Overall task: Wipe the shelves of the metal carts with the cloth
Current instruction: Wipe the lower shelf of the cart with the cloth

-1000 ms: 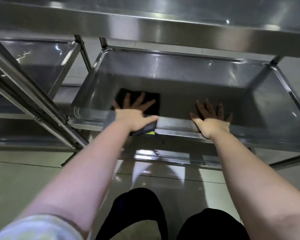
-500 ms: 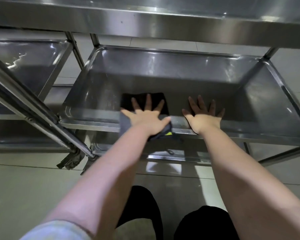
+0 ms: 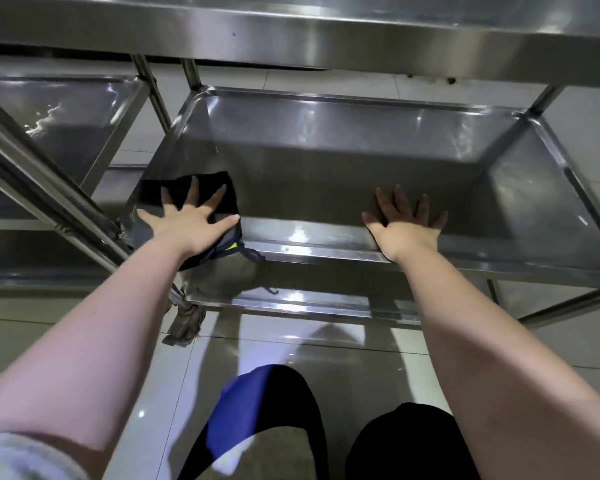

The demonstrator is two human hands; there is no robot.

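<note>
Pressing limp black cloth flat under spread left hand | right hand splayed, empty, on slick steel cart shelf | cloth likely light, bunches; palm centre.

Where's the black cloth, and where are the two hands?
cloth [image 3: 207, 184], head view, on the black part between two fingers.
left hand [image 3: 184, 227], head view, on the back of the hand.
right hand [image 3: 404, 232], head view, on the back of the hand.
</note>
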